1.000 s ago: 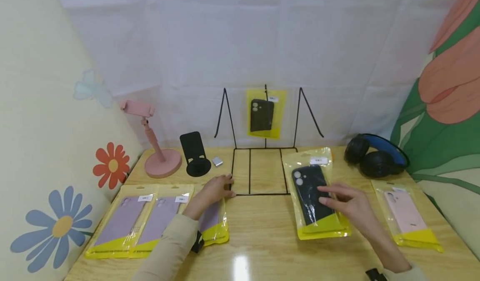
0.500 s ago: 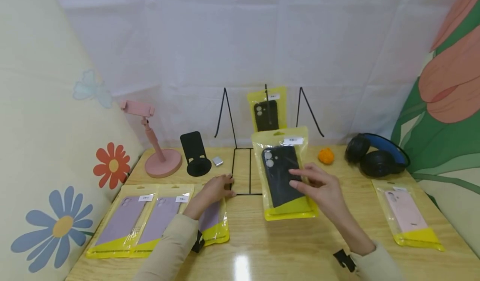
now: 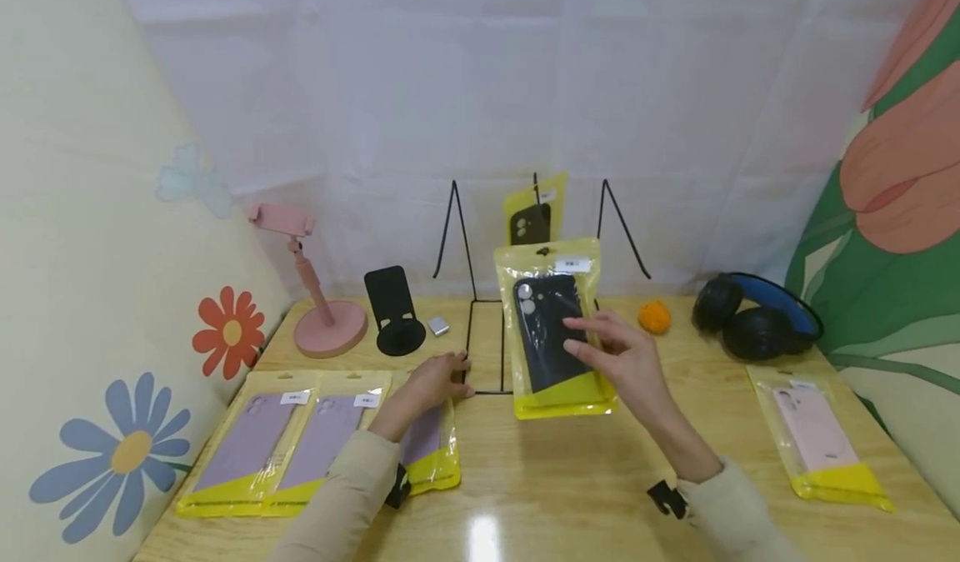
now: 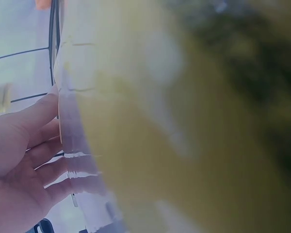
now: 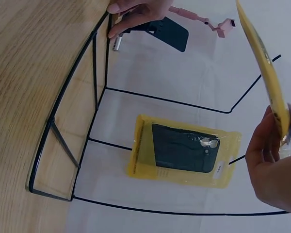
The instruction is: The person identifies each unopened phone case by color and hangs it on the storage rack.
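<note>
Right hand (image 3: 626, 362) pinches the packaged black phone case (image 3: 551, 328), thumb in front and fingers behind, holding it upright above the bench (image 3: 540, 487) before the black wire rack (image 3: 487, 345). Left hand (image 3: 431, 383) lies with fingers relaxed and straight, fingertips touching the rack's front left corner, palm over a purple case packet (image 3: 427, 449). A second black case packet (image 3: 534, 216) hangs on the rack's middle upright. Two more purple packets (image 3: 288, 441) lie at left, a pink one (image 3: 821, 433) at right. Orange ball (image 3: 654, 316) and headphones (image 3: 753, 316) sit behind; pink phone holder (image 3: 315, 295) and black stand (image 3: 393, 312) at back left.
</note>
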Demonstrator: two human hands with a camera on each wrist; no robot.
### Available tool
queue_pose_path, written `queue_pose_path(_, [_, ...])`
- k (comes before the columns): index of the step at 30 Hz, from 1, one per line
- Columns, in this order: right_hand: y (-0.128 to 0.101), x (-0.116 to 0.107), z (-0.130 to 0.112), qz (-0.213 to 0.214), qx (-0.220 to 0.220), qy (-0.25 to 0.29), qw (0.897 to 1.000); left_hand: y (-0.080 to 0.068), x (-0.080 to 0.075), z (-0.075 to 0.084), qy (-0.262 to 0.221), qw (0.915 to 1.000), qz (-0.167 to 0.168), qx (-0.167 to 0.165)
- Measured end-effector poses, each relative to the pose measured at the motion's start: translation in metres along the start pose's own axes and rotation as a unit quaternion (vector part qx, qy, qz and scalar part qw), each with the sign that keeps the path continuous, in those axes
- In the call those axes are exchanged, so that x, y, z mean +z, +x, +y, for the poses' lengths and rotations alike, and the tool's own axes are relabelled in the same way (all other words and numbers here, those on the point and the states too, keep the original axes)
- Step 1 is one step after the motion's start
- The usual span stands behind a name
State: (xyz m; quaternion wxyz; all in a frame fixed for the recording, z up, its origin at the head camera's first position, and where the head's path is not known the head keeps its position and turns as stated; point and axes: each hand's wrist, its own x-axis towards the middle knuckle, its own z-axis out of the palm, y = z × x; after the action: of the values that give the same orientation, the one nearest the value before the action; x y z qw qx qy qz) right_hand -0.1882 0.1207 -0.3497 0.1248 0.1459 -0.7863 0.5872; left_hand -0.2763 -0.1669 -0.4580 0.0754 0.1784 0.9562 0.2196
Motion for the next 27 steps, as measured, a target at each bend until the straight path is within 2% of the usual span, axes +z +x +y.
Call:
queue_pose_path(7, [0.029,0.007,0.038,-0.008,0.032,0.025,0.999,0.0,-0.004,-0.002,0.003,1.0,0.001,-0.003])
queue_pose_path(13, [0.059,0.012,0.056,-0.012,0.009,0.043,0.999,-0.002,-0.003,-0.003,-0.002,1.0,0.005,-0.006])
queue_pose_path(20, [0.091,0.016,0.071,-0.011,0.005,0.052,0.999,-0.004,-0.001,-0.003,-0.002,0.9999,0.007,-0.007])
queue_pose_path(27, [0.106,0.019,0.078,0.007,0.014,0.078,0.997,-0.003,0.003,-0.002,-0.004,0.9999,0.008,0.008])
